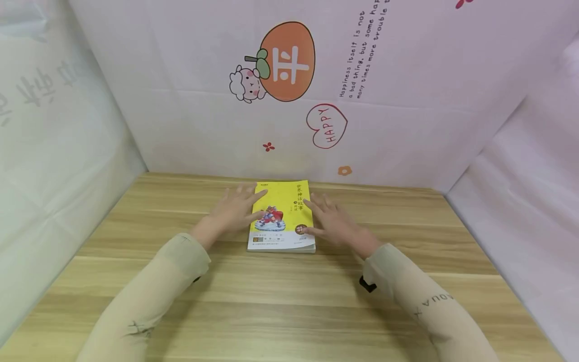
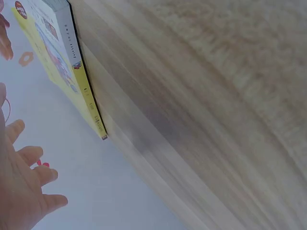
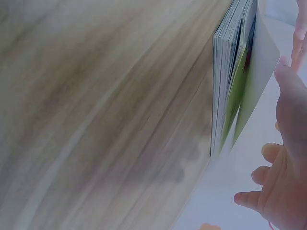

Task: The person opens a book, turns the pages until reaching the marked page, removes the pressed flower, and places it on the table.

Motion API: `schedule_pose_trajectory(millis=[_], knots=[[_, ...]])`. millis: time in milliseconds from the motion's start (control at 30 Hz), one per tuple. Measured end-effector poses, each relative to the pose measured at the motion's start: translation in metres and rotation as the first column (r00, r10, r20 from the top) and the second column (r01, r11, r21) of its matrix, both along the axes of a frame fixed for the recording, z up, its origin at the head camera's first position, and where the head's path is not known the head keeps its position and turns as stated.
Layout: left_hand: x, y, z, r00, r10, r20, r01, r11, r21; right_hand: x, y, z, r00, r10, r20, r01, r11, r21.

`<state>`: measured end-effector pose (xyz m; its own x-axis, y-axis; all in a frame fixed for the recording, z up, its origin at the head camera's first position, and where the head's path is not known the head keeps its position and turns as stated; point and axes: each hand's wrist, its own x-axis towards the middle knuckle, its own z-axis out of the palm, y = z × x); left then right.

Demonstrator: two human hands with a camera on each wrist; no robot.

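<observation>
A paperback book with a yellow cover and a white band at its near end lies flat on the wooden table. To its left is my left hand, fingers spread, with thumb and index overlapping the cover's left side in the head view. My right hand is at the opposite side, fingers also spread, slightly blurred. In the left wrist view the spine faces the left hand, whose fingers hold nothing. The right wrist view shows the front cover lifted a little off the page block, with the right thumb close by its edge.
The wooden table extends around the book toward me. Behind it rises a white cloth backdrop with printed cartoons and lettering. More white cloth hangs along the left side and the right side.
</observation>
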<state>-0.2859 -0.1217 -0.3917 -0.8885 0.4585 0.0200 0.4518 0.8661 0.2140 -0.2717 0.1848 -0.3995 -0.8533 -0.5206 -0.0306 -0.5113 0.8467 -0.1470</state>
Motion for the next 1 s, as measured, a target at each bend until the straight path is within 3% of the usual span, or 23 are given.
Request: schedule_pose_trajectory(millis=[367, 533, 700, 1000], knots=[[0.011, -0.001, 0.004, 0.999, -0.032, 0.01, 0.032, 0.999, -0.01, 0.013, -0.003, 0.003, 0.996, 0.085, 0.005, -0.085, 0.996, -0.012], [0.016, 0.001, 0.004, 0.997, -0.072, 0.029, 0.072, 0.997, -0.001, 0.017, -0.003, 0.003, 0.995, 0.094, 0.033, -0.093, 0.995, -0.024], [0.019, 0.004, 0.003, 0.996, -0.073, 0.05, 0.074, 0.997, -0.018, 0.02, -0.003, 0.002, 0.994, 0.1, 0.047, -0.098, 0.995, -0.033], [0.023, 0.012, 0.002, 0.993, -0.116, 0.019, 0.117, 0.993, -0.024, 0.026, 0.001, 0.002, 0.993, 0.104, 0.061, -0.103, 0.995, -0.015]])
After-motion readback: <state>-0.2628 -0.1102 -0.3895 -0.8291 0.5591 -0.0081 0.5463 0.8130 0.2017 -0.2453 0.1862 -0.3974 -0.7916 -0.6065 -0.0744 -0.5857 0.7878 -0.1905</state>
